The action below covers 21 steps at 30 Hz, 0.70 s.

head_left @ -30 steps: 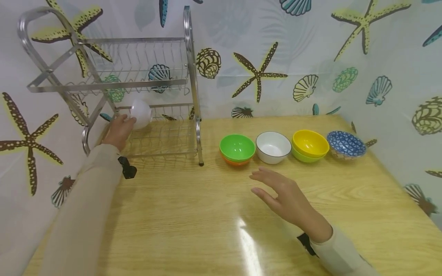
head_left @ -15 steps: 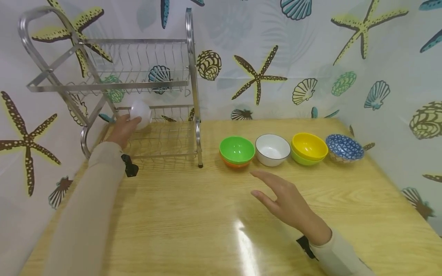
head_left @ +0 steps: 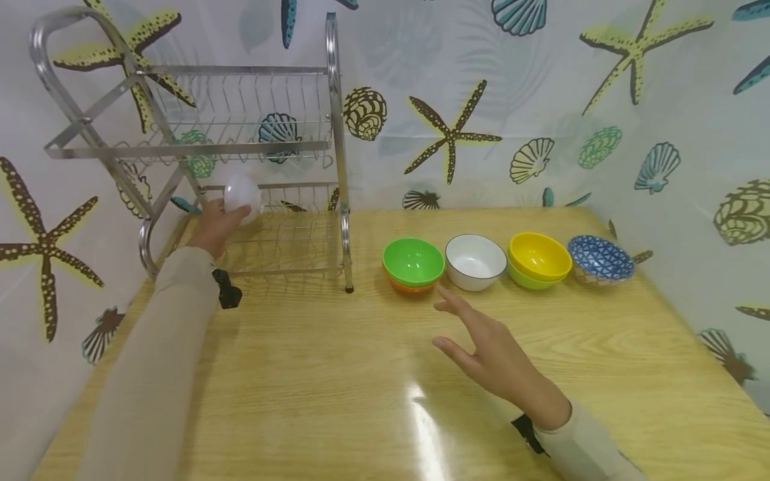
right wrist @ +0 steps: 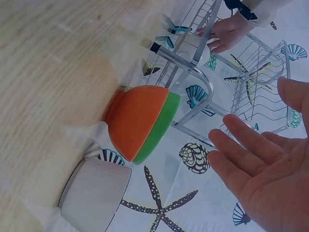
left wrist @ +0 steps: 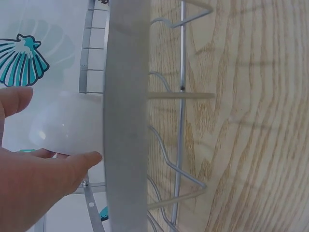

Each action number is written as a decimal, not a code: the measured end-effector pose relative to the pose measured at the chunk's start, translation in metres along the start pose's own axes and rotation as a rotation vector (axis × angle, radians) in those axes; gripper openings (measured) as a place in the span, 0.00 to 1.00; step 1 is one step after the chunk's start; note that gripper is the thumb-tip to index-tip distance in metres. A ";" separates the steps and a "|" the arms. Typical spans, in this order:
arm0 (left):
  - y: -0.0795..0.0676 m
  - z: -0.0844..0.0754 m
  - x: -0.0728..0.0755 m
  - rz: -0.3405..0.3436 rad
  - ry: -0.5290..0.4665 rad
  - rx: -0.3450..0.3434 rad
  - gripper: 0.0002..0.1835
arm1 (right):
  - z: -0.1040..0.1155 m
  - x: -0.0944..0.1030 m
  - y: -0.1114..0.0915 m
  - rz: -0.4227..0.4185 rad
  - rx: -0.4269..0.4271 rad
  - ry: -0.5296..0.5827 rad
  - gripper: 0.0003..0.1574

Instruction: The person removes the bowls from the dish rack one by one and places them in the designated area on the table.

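Note:
In the head view my left hand [head_left: 213,227] reaches into the lower tier of a metal dish rack [head_left: 338,153] and grips a white bowl [head_left: 243,195]. The bowl is tilted on its side at the tier's left end. In the left wrist view the thumb lies along the near edge of the white bowl [left wrist: 70,123], fingertips show behind it, and a rack bar hides part of it. My right hand [head_left: 490,351] hovers over the table with fingers extended, holding nothing. Nearest to it are a green bowl [head_left: 414,262] stacked in an orange bowl [head_left: 412,288].
Right of the green bowl stand a white bowl with a dark rim [head_left: 475,260], a yellow bowl [head_left: 540,255] in a lime bowl [head_left: 531,280], and a blue patterned bowl [head_left: 600,258]. The wooden table [head_left: 313,374] meets patterned cloth walls at the back and sides.
The white bowl in my left hand has shifted slightly left, and the visible fingers have moved along its lower edge. My right hand has drifted slightly left, its thumb wider from the fingers.

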<state>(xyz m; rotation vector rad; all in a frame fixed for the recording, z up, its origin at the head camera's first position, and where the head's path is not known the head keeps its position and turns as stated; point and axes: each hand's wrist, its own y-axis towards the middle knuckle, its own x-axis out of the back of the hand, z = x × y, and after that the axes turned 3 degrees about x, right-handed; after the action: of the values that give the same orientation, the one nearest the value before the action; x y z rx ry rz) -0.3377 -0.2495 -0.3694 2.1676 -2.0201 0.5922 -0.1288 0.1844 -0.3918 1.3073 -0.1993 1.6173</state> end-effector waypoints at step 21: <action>0.012 0.012 0.003 -0.129 -0.033 0.057 0.32 | -0.003 0.001 0.002 0.006 0.011 0.009 0.46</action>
<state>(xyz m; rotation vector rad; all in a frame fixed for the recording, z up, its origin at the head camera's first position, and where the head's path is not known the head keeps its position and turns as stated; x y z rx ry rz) -0.3473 -0.2577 -0.3811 2.3330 -1.8834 0.6073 -0.1324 0.1862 -0.3917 1.3084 -0.1887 1.6311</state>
